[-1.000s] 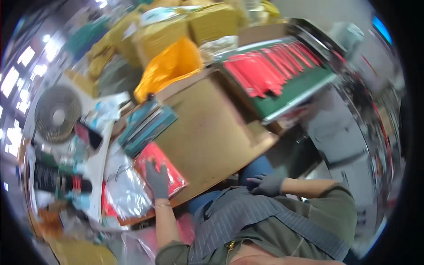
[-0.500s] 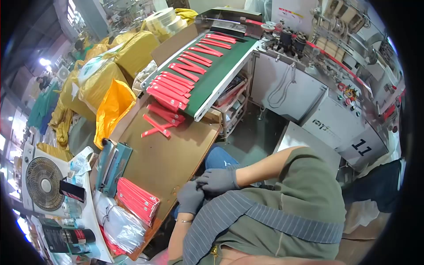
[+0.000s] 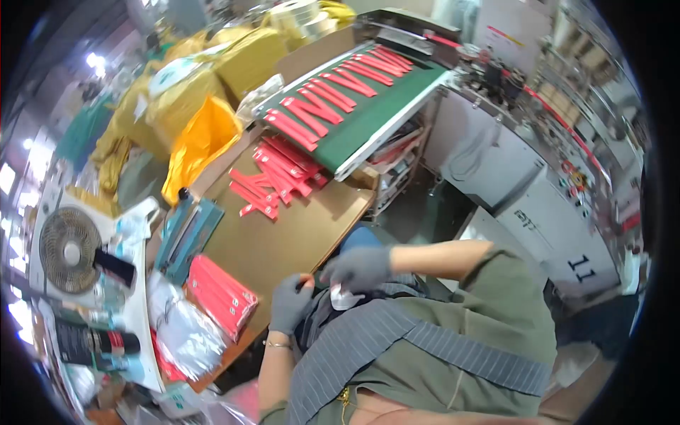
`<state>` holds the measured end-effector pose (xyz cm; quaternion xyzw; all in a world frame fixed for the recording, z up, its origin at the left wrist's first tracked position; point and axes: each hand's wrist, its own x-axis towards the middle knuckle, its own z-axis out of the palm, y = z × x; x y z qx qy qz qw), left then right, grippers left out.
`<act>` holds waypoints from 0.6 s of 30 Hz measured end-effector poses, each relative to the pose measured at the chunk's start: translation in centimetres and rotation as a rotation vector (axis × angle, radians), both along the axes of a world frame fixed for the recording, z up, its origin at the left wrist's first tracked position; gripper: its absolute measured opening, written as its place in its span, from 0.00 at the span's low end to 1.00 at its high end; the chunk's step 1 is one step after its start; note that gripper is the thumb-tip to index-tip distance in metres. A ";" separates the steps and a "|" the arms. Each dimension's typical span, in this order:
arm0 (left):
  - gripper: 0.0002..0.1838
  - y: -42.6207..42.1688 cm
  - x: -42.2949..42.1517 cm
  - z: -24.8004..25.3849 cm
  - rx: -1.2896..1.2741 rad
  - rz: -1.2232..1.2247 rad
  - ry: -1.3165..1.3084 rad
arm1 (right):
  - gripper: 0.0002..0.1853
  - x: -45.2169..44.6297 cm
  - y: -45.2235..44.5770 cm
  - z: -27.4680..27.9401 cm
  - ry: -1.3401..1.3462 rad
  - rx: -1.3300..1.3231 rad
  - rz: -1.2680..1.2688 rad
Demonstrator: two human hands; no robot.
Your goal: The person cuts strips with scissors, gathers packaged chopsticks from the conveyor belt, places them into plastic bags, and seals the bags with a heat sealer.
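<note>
My gloved right hand (image 3: 358,269) is over my lap, its fingers closed and a little blurred. At its fingertips hangs a small white object (image 3: 345,297), whose kind I cannot make out. My gloved left hand (image 3: 292,303) is beside the table's near edge, fingers curled and a bare fingertip showing; whatever it may grip is hidden. Dark striped apron cloth (image 3: 350,336) lies between and below both hands. Slim red packets (image 3: 273,177) lie in a loose pile on the brown table (image 3: 265,244), apart from my hands.
More red packets lie across a green conveyor belt (image 3: 354,131) beyond the table. A bundle of red packets (image 3: 219,297), clear plastic bags (image 3: 185,333) and a teal sealer-like device (image 3: 190,237) are at left. A fan (image 3: 71,251) stands farther left; white machine cabinets (image 3: 559,227) are right.
My hands have moved apart from their clasp, and the white object now shows under the right one. Belt packets have shifted towards the table, where the loose pile has grown. The view has shifted.
</note>
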<state>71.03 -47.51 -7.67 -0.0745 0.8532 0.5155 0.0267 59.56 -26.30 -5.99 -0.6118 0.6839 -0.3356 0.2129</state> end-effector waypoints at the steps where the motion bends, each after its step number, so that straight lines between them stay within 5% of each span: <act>1: 0.17 -0.1 -0.3 0.3 0.173 0.054 0.024 | 0.13 -1.2 0.6 5.4 -0.366 0.062 -0.123; 2: 0.18 0.0 -0.7 0.7 0.349 0.109 0.050 | 0.13 -2.6 0.5 7.1 -0.607 -0.060 -0.252; 4: 0.18 1.3 -2.3 6.0 0.606 0.168 0.228 | 0.14 -4.4 -1.0 8.6 -0.493 -0.312 -0.512; 6: 0.15 2.0 -3.6 10.0 0.742 0.117 0.366 | 0.14 -4.4 -3.2 10.3 -0.612 -0.372 -0.479; 9: 0.15 0.3 -4.8 11.0 0.519 0.160 0.327 | 0.12 -3.8 -5.4 11.4 -0.501 -0.404 -0.521; 16: 0.07 -2.5 -5.0 10.5 0.528 0.443 0.446 | 0.12 -7.0 -7.3 10.9 -0.434 -0.536 -0.602; 18: 0.12 -3.7 -4.8 10.9 0.724 0.394 0.435 | 0.13 -7.3 -7.7 11.1 -0.472 -0.512 -0.624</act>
